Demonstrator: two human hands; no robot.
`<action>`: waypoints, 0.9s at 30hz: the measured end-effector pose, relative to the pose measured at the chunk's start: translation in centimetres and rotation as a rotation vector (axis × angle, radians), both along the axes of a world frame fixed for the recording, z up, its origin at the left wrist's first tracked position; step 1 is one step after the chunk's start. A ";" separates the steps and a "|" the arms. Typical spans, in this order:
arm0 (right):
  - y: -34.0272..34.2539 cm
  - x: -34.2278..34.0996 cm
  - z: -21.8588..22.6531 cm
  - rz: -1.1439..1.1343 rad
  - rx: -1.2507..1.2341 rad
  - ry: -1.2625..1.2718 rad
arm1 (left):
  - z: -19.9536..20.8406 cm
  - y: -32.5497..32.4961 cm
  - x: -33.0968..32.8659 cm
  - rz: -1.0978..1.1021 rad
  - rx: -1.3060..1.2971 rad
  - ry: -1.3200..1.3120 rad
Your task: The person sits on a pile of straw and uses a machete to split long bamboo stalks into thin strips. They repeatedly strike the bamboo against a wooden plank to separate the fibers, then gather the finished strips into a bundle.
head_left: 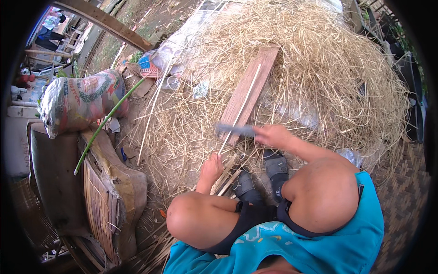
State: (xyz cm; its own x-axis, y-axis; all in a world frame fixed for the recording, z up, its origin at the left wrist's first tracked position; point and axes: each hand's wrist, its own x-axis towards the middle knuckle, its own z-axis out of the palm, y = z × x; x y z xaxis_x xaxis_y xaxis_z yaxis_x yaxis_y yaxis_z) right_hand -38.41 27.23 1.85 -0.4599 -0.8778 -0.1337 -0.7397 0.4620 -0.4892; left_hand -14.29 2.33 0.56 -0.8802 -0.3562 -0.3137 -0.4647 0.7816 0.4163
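Observation:
A long pale strip, like split bamboo, lies lengthwise along a reddish-brown wooden board. My left hand is closed around the strip's near end, just off the board's lower edge. My right hand grips a knife with a greyish blade, slightly blurred. The blade lies crosswise over the strip near the board's near end. Whether it touches the strip I cannot tell. Beside my left hand, several split strips lie in a bundle by my feet.
A big heap of curly straw-coloured shavings surrounds the board's far end and right side. On the left are a stuffed sack, a green stalk and a worn chair. Woven matting covers the right side.

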 end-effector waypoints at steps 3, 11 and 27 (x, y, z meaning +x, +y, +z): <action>4.8 -15.0 -1.2 -0.817 0.097 -0.123 | 0.0 -0.2 3.8 -0.003 -0.004 -0.102; 0.2 1.5 1.9 0.153 -0.052 -0.060 | -1.7 -0.6 -0.5 0.085 0.210 0.126; 2.4 -10.9 0.9 -0.576 -0.026 -0.026 | -0.5 -0.8 7.3 0.148 0.298 -0.052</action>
